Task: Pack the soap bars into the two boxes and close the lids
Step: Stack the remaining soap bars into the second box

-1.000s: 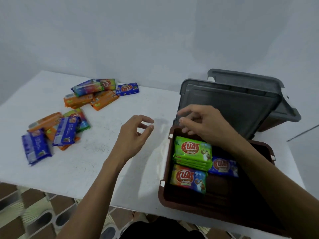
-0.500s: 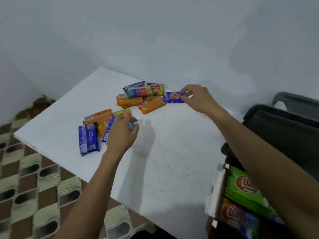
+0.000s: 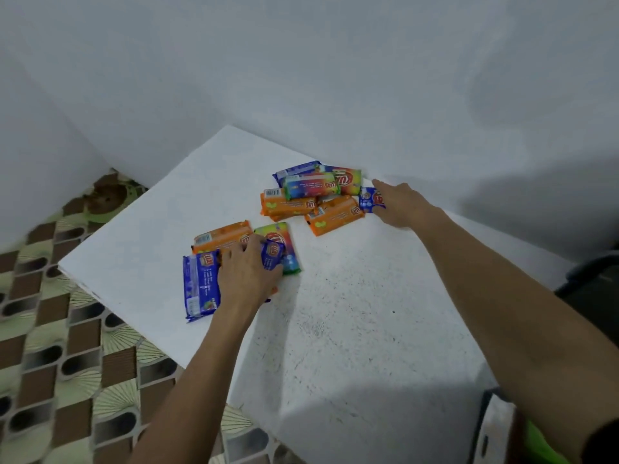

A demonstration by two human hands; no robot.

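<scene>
Left hand (image 3: 246, 279) is wrapped around a blue soap bar (image 3: 272, 254) in the bunch (image 3: 222, 237) by the table's (image 3: 351, 329) left edge. Over by the far edge, right hand (image 3: 398, 204) pinches a smaller blue bar (image 3: 368, 199) beside the second bunch (image 3: 311, 189).

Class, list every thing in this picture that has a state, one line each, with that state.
Left hand, gripping a blue bar.
Right hand, pinching the far blue bar.
Other soap bars, loose on the table, unpacked.
Box, open, mostly out of view.
</scene>
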